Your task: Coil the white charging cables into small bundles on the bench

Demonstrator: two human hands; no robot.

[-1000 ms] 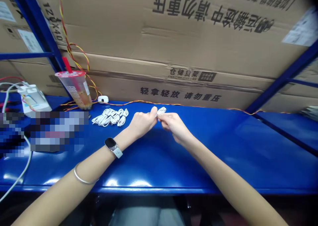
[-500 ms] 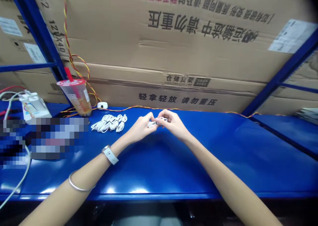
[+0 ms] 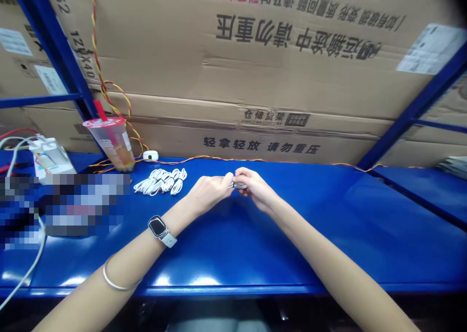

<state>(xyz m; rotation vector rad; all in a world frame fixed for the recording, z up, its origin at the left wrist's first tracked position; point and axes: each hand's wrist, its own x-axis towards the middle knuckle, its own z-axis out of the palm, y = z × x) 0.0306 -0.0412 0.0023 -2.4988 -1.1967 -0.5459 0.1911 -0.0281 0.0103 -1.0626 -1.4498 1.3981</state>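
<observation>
My left hand (image 3: 210, 191) and my right hand (image 3: 253, 187) meet over the middle of the blue shelf top (image 3: 292, 225). Both are closed in a pinch on one small coiled white cable (image 3: 237, 184), of which only a sliver shows between the fingertips. To the left of my hands, a row of several bundled white cables (image 3: 161, 181) lies on the blue surface. My left wrist wears a watch (image 3: 159, 229) and a thin bangle.
A plastic drink cup with a red straw (image 3: 111, 142) stands at the back left, next to a small white device (image 3: 150, 155). A twisted red and yellow wire (image 3: 109, 86) runs along the cardboard boxes (image 3: 273, 69) behind. A white charger box (image 3: 49, 154) sits far left.
My hands have lowered and closed tighter around the cable, so its white coil, clearly visible above my fingers a second ago, is now mostly hidden between my fingertips.
</observation>
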